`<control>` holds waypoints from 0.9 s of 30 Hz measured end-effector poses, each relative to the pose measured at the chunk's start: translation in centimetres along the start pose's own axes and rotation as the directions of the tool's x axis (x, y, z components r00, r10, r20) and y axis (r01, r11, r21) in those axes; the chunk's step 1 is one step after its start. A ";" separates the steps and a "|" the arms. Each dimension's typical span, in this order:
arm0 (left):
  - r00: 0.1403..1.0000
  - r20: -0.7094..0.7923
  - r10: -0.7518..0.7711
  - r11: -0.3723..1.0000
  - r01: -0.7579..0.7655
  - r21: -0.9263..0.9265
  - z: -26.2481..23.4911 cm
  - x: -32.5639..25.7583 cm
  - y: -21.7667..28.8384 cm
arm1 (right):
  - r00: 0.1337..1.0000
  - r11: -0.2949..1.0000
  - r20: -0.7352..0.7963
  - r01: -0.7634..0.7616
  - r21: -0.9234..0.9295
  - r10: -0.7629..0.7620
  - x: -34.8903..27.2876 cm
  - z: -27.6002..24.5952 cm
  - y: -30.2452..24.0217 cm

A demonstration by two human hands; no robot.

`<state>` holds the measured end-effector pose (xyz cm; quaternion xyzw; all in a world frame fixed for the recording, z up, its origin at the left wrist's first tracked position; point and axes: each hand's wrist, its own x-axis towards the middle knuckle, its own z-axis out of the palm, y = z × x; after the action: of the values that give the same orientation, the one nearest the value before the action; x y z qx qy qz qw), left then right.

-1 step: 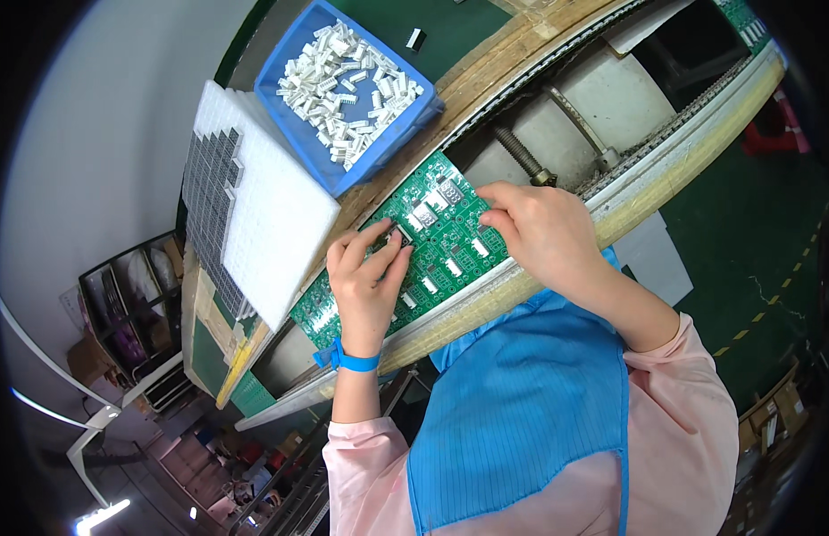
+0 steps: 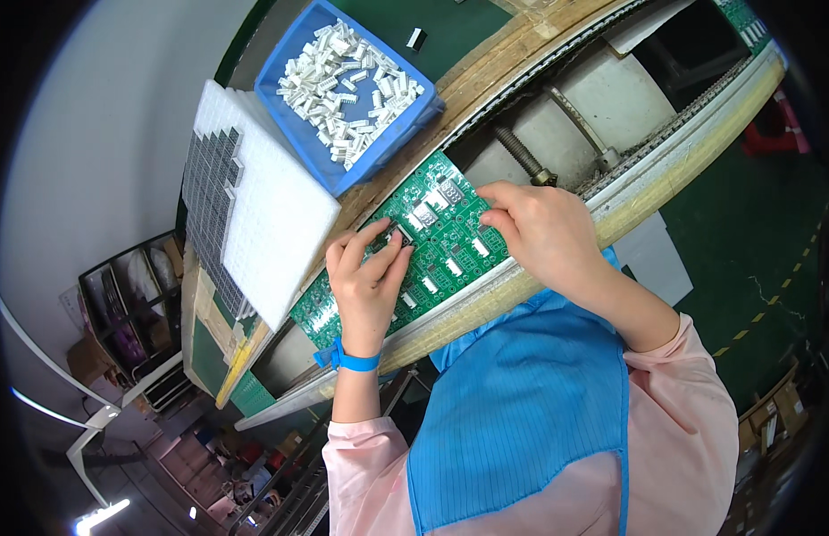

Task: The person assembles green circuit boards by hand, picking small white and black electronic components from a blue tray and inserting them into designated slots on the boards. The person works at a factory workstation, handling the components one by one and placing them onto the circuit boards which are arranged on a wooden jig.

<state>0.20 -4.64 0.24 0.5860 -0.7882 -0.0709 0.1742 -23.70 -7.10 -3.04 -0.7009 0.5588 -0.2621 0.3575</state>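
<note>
A green circuit board (image 2: 437, 252) lies slantwise across the conveyor rails in front of me. My left hand (image 2: 362, 279), with a blue band at its wrist, is over the board's middle. Its thumb and fingers close around a small dark-edged digit display (image 2: 399, 236) at the board's surface; the fingers partly cover it, and its seating is hidden. Two similar displays, one (image 2: 424, 214) nearer and one (image 2: 450, 191) farther right, sit on the board. My right hand (image 2: 546, 230) pinches the board's right edge between thumb and forefinger. White connectors (image 2: 453, 266) line the side nearest me.
Beyond the board stands a blue bin (image 2: 309, 159) of loose white connectors. White foam (image 2: 285, 232) carrying rows of dark-edged displays (image 2: 213, 201) is to its left. One loose part (image 2: 415, 39) lies on the green bench. A threaded rod (image 2: 519, 154) shows between the rails.
</note>
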 end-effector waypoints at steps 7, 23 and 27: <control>0.999 -0.013 0.041 0.999 -0.041 0.029 0.5 -0.5 -0.6 | 1.000 1.000 -0.012 0.001 0.020 -0.001 0.0 0.0 -0.1; 0.981 0.195 0.002 0.997 -0.017 0.073 -1.2 1.2 0.2 | 1.000 1.000 -0.021 0.009 0.025 -0.008 0.0 0.0 0.1; 0.974 0.223 -0.049 0.989 0.017 0.147 -2.7 1.8 2.1 | 1.000 1.000 0.002 -0.016 0.024 0.016 0.1 -0.1 0.1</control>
<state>-1.11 -5.44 3.77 0.5982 -0.7961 -0.0830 0.0395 -23.79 -7.27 -3.02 -0.6922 0.5610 -0.2651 0.3685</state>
